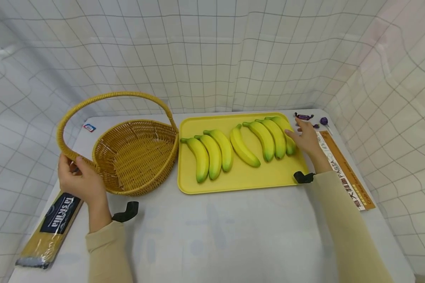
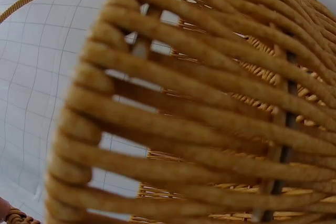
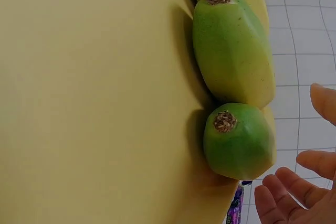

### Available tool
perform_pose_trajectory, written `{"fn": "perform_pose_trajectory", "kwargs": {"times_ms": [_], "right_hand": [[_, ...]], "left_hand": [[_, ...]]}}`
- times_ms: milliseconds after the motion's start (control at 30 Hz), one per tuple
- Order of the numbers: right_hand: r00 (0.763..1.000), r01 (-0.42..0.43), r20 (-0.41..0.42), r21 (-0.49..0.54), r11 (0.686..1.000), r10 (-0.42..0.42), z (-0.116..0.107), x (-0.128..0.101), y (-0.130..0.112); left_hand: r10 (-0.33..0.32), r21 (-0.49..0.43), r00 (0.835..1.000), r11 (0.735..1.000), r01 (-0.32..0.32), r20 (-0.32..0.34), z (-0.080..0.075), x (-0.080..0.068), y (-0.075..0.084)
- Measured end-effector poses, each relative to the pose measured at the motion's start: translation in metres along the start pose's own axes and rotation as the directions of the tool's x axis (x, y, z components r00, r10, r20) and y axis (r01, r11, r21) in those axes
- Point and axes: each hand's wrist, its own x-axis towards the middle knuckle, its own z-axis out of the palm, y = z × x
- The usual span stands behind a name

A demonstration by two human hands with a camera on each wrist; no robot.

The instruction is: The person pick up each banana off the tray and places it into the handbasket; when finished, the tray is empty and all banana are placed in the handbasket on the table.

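Observation:
My left hand (image 1: 80, 179) grips the handle (image 1: 116, 94) of a wicker basket (image 1: 134, 155) at its lower left end. No fruit lies inside the basket, and its weave (image 2: 199, 98) fills most of the left wrist view. To its right, several yellow bananas with green tips, such as this middle banana (image 1: 243, 147), lie in a yellow tray (image 1: 233, 184). My right hand (image 1: 308, 143) is over the tray's right edge with its fingers apart, close beside the rightmost banana (image 1: 285, 133). In the right wrist view its fingers (image 3: 294, 187) hold nothing, near that banana's green end (image 3: 239, 140).
Purple-wrapped candies (image 1: 303, 116) and a lollipop (image 1: 324, 121) lie behind the right hand. Two long pasta packets, one white (image 1: 340, 169) and one brown (image 1: 350, 173), are at the right. A Taskilla pasta bag (image 1: 51, 228) lies at the left, and a small blue-and-red packet (image 1: 89, 127) behind the basket.

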Motion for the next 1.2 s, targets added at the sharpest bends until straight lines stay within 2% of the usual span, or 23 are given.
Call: {"fn": "perform_pose_trajectory", "kwargs": {"times_ms": [133,267,433,633,767,867,1067,1200], "right_hand": [[1.0,-0.011,0.023,0.005,1.0,0.011,0.002,0.001,-0.001],[0.998,-0.029,0.061,-0.012,1.0,0.029,0.005,0.002,0.001],[0.996,-0.035,0.077,-0.037,0.999,0.038,0.008,0.003,0.007],[0.999,0.005,0.037,-0.053,0.999,-0.003,0.014,0.002,0.014],[1.0,-0.009,-0.013,-0.051,0.999,0.008,0.016,0.0,0.013],[0.999,-0.01,-0.042,-0.047,0.999,0.008,0.017,-0.001,0.012],[0.997,-0.034,-0.074,-0.044,0.998,0.03,0.019,-0.001,0.01],[0.993,-0.052,-0.104,-0.039,0.998,0.048,0.02,0.0,0.007]], "left_hand": [[0.002,0.001,1.0,1.0,-0.001,-0.015,-0.001,0.002,-0.009],[0.015,-0.004,1.0,1.0,-0.015,-0.002,-0.001,0.005,-0.021],[0.013,-0.02,1.0,1.0,-0.013,0.009,0.0,0.005,-0.023],[-0.026,-0.013,1.0,1.0,0.026,-0.013,-0.001,-0.004,0.002],[0.008,-0.019,1.0,1.0,-0.008,-0.014,0.0,-0.006,0.007],[0.036,-0.016,0.999,0.999,-0.036,-0.012,0.001,-0.003,0.0],[0.021,0.024,1.0,1.0,-0.02,-0.016,0.003,0.005,-0.018],[0.031,0.011,1.0,0.999,-0.03,-0.008,0.002,0.006,-0.024]]}}
